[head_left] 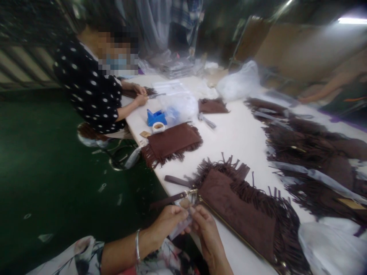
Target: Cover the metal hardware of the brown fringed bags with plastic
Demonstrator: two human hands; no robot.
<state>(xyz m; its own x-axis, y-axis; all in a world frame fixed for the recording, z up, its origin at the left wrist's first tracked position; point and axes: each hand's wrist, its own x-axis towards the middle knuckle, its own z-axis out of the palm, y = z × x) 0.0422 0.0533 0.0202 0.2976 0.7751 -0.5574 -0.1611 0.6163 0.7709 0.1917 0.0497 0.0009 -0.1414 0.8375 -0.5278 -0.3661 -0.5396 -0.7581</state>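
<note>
At the near table edge, my left hand (pixel 168 221) and my right hand (pixel 207 227) meet with thumbs and fingers pinched together. Between them is a small clear plastic sleeve (pixel 178 229), its lower end showing below my left fingers. A tan tag (pixel 185 202) shows just above my fingertips, by the gold clasp of a brown wrist strap (pixel 176 198). That strap joins a dark brown fringed suede bag (pixel 237 208), which lies on the table to the right of my hands with its zip edge toward me. My fingers partly hide the sleeve.
Another brown fringed bag (pixel 174 139) lies farther up the white table (pixel 229 141), beside a tape roll (pixel 158 127) and a blue dispenser (pixel 156 117). Fringed bags (pixel 318 141) are piled right. White plastic (pixel 332 248) lies near right. A co-worker in polka dots (pixel 88 86) sits left.
</note>
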